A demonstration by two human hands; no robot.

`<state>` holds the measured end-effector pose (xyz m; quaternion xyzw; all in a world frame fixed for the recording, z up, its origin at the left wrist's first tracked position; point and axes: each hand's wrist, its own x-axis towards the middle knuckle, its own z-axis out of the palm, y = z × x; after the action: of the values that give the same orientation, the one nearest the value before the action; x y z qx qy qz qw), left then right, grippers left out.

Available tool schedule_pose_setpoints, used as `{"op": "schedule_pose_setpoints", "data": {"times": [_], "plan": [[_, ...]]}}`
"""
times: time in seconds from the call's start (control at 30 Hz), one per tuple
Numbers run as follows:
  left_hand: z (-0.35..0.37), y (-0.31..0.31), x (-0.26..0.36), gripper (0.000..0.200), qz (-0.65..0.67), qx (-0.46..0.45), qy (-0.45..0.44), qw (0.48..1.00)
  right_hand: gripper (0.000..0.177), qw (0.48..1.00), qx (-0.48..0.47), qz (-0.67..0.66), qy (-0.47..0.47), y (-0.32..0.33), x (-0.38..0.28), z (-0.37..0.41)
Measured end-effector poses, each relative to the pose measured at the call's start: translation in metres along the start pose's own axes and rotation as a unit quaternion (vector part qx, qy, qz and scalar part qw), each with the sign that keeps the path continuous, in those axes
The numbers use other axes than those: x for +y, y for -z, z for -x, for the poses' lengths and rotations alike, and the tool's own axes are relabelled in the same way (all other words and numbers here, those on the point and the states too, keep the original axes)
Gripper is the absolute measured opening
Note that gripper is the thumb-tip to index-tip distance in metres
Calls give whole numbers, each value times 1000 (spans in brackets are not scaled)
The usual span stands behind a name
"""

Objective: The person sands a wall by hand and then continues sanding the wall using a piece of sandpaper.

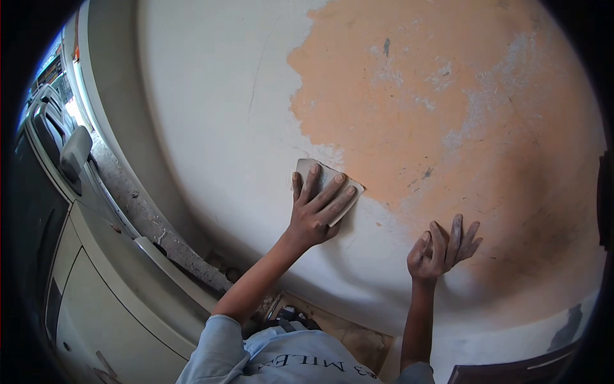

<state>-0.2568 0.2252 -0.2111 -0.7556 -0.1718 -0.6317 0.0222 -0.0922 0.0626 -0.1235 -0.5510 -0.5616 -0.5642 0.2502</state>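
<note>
The left hand, fingers spread, holds a grey sheet flat beneath them against the wall — long edge slanting across the fingers, orange patch up and right — while the right hand, farther rightward, is half-open, seemingly empty.

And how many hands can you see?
2. The left hand is spread over a grey pad against the wall. The right hand is farther right, fingers apart, in front of the wall. No other hands show.
</note>
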Motion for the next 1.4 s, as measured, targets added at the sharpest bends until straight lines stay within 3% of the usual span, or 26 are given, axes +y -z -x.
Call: {"op": "schedule_pose_setpoints", "data": {"times": [0.63,0.83,1.03,1.4], "plan": [[1,0,1,51,11,5,33,999,17,1000,-1,-9,-15,-1,1,3],[2,-1,-2,46,-20,3,-9,1000,16,1000,0,-11,-13,-2,1,4],[2,0,1,49,9,-3,39,999,16,1000,1,-14,-13,-1,0,3],[3,0,-2,44,-21,-11,1,1000,16,1000,-1,-12,-8,-1,0,3]]}}
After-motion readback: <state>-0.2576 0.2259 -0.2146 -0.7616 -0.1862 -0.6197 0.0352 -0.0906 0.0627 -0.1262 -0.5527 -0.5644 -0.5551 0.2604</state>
